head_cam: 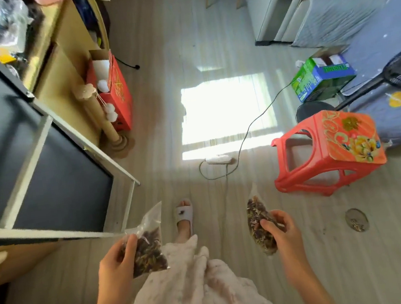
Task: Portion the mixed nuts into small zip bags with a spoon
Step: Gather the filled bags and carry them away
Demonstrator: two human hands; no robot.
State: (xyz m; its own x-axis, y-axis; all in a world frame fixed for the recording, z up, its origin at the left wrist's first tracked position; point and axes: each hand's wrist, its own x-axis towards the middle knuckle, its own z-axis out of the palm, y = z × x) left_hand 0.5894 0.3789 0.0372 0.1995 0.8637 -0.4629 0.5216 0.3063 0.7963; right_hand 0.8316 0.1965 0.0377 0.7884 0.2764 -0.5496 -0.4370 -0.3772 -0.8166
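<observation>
Clear zip bags of mixed nuts, one gripped in left hand [116,259], one pinched in right hand [282,230]; portioning apparently done, setting down likely next.

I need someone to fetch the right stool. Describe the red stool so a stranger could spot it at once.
Start at the bright sun patch on the pale floor and look right of it, just past the white power strip. The red stool lies tipped on its side there. Its yellow flower print sets it apart from the green box behind it.
</observation>
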